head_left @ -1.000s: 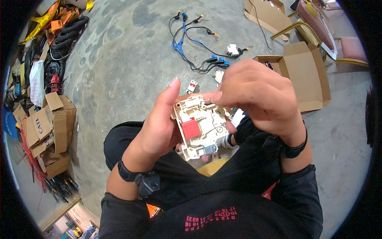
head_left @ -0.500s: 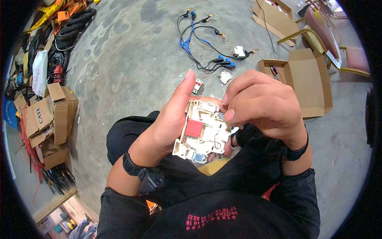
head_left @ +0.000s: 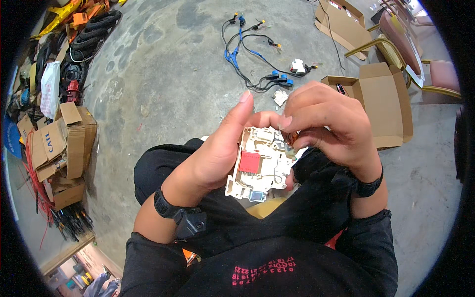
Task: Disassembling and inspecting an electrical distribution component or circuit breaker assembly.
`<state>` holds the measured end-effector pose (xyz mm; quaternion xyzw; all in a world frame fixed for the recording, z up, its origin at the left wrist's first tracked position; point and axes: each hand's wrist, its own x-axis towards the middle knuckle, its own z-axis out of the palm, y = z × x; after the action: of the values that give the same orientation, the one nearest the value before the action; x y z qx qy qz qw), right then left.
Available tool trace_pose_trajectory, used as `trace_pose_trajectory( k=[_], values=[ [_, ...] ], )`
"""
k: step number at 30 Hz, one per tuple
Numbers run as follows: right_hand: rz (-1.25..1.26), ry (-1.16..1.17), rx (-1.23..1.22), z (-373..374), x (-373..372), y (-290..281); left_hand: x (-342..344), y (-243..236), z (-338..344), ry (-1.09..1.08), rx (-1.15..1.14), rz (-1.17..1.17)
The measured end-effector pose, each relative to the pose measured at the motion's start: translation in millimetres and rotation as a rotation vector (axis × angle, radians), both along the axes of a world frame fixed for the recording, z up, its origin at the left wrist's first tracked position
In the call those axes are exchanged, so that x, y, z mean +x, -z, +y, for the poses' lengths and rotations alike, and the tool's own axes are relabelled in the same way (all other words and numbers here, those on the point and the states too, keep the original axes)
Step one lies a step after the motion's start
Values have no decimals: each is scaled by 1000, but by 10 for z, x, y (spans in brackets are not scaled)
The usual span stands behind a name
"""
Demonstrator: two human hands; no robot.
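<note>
My left hand [head_left: 215,153] is wrapped round the side of an opened circuit breaker [head_left: 267,161], thumb pointing up and fingers behind it. The cream plastic housing lies with its inside facing up, above my lap. Inside sit a red block [head_left: 250,162] and a small grey-blue part [head_left: 257,196] at the lower end. Thumb and fingers of my right hand [head_left: 334,126] pinch a small copper-coloured part [head_left: 292,139] at the housing's upper right corner. The fingers cover much of that part, so whether it is still attached cannot be seen.
On the floor ahead are a black and blue cable harness [head_left: 232,54], a white block [head_left: 298,66] and a cream breaker piece [head_left: 280,97]. An open cardboard box [head_left: 386,104] and chairs [head_left: 396,39] are on the right. Cartons [head_left: 74,143] and piled parts line the left.
My left hand and the breaker have shifted slightly right. A copper-coloured part now shows between my right fingers. The small red and white piece on the floor is now hidden behind my left hand.
</note>
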<state>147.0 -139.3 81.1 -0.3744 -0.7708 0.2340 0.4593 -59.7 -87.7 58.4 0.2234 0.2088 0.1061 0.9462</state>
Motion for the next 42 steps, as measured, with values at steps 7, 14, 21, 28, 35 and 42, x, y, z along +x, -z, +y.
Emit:
trace_pose_trajectory(
  k=[7, 14, 21, 28, 35, 42],
  values=[
    [-71, -7, -59, -43, -9, -46, -24, 25, -4, -16, -24, -20],
    [-65, -56, -115, -19, 25, -79, -23, 32, 51, 72, -2, -95],
    [-149, -135, -52, 31, 65, -106, -50, 128, 59, 4, -29, -107],
    [-128, -54, -137, -30, 47, -74, -64, 86, 81, -5, 1, -68],
    [-81, 70, -110, -21, 47, -39, -2, 101, 97, -31, 103, 58],
    [-72, 102, -115, -25, -49, 22, -28, 167, 76, -13, 32, 56]
  ],
)
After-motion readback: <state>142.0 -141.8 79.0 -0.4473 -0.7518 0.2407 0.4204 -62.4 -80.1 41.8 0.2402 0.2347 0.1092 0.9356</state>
